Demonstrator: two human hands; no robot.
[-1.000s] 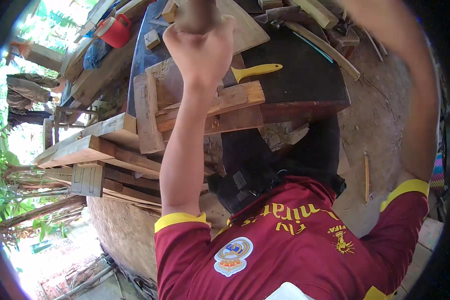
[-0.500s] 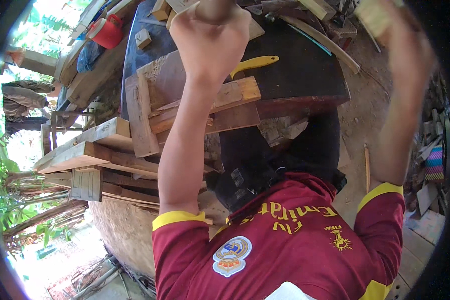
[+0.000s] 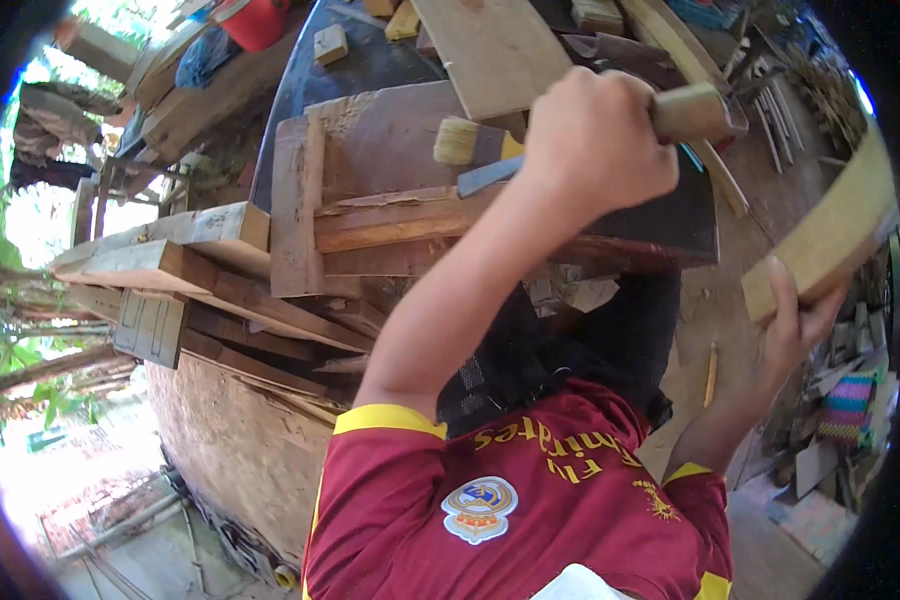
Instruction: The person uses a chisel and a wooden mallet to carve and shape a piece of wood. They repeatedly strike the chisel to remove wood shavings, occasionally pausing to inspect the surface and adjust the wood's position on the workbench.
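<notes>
My left hand [image 3: 600, 145] is closed around a chisel, its fist over the dark table. The flat grey chisel blade [image 3: 490, 176] points left, and its round wooden handle [image 3: 692, 112] sticks out on the right of the fist. Off to the right, my right hand [image 3: 805, 325] grips the lower end of a thick wooden block [image 3: 830, 235], which slants up and away. Beneath the chisel lies a paintbrush [image 3: 458, 141] with pale bristles, its handle mostly behind my hand. Nearer me, a wooden piece [image 3: 400, 222] with a rough, split edge rests on a brown board [image 3: 380, 130].
A wide plank [image 3: 495, 50] lies across the dark table [image 3: 295, 95], near a small wood block [image 3: 330, 44]. Thick timbers [image 3: 210, 235] are stacked at the left. A red container [image 3: 250, 22] stands far left; a woven striped item [image 3: 846, 408] is at the right.
My left hand has moved right and nearer, bringing the chisel into clear sight. My right hand has come down with the wooden block. The view has shifted, uncovering the paintbrush's bristles.
</notes>
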